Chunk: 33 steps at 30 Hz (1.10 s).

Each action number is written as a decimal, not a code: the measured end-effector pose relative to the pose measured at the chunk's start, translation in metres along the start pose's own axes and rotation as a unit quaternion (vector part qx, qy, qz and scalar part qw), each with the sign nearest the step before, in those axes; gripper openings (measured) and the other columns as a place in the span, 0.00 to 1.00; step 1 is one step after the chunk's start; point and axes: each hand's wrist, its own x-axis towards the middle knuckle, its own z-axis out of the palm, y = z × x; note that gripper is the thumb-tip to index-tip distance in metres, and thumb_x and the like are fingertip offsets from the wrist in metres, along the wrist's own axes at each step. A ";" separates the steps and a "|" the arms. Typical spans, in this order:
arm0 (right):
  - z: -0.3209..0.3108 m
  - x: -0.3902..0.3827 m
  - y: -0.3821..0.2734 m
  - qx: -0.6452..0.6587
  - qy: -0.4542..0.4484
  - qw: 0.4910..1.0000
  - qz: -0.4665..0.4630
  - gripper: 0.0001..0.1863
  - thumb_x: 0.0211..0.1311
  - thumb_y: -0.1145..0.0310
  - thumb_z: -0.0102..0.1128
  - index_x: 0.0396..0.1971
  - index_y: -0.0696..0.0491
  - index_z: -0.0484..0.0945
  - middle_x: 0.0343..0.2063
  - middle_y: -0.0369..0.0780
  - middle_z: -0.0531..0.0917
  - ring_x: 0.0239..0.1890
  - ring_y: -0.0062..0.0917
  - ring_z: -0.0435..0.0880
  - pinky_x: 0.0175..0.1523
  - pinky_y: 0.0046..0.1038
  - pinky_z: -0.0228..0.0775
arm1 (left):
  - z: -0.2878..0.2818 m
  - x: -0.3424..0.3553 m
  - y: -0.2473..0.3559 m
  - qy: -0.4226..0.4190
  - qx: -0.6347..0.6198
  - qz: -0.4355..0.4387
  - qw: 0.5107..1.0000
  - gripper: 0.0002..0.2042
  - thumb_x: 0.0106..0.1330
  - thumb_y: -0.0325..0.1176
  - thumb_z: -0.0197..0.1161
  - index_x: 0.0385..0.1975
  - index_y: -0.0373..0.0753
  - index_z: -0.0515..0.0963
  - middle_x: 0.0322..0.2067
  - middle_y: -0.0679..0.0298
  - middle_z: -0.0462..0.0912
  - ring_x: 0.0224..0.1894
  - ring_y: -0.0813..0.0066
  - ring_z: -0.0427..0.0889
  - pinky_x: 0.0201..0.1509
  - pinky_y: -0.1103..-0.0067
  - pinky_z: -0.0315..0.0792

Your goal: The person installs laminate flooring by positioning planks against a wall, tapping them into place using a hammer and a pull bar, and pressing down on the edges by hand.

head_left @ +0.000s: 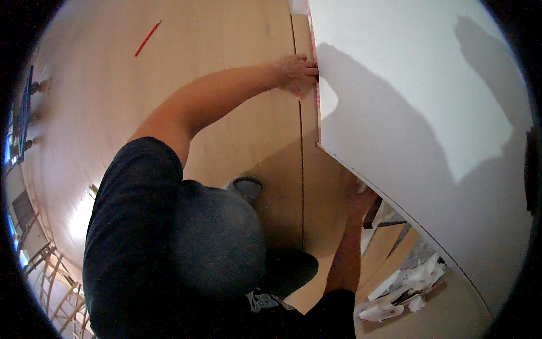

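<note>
My view centres on a white panel (395, 73) that fills the field from 12 to 4 o'clock. Its left edge, tinged pinkish red, runs from 12 o'clock down to a corner near the centre; its lower edge slants from there toward 4 o'clock. My left hand (297, 74), at 12:30, has its fingers at the left edge; I cannot tell whether it grips. My right hand (363, 196), at 3:30, reaches to the lower edge and is partly hidden; its grip I cannot determine. A dark seam (301, 164) runs just beside the left edge. From 9 to 11 o'clock, tan flooring (226, 34) extends broadly, carrying a red pencil (148, 38) at 10:30. Crumpled white sheeting (406, 285) lies at 4:30, near the lower edge.
</note>
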 end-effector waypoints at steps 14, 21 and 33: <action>0.007 0.031 -0.060 0.343 0.007 0.932 0.118 0.24 0.61 0.72 0.67 0.57 0.63 0.75 0.56 0.51 0.79 0.59 0.43 0.76 0.67 0.41 0.64 | -0.007 -0.001 0.000 0.038 -0.027 0.005 0.999 0.36 0.55 0.61 0.67 0.63 0.53 0.71 0.70 0.63 0.64 0.71 0.62 0.63 0.68 0.57 0.61; 0.014 0.035 -0.049 0.323 0.008 0.939 0.117 0.23 0.61 0.71 0.67 0.55 0.63 0.75 0.54 0.50 0.80 0.58 0.43 0.77 0.66 0.40 0.64 | -0.015 -0.002 -0.002 0.031 -0.072 0.004 0.997 0.36 0.53 0.62 0.68 0.60 0.52 0.74 0.67 0.63 0.67 0.69 0.61 0.64 0.64 0.59 0.63; 0.021 0.033 -0.043 0.315 -0.001 0.939 0.135 0.22 0.62 0.69 0.66 0.54 0.62 0.76 0.51 0.50 0.80 0.55 0.42 0.78 0.63 0.39 0.66 | 0.000 -0.012 -0.007 0.135 -0.044 -0.005 0.990 0.36 0.52 0.61 0.71 0.59 0.50 0.75 0.61 0.66 0.71 0.67 0.68 0.66 0.67 0.63 0.61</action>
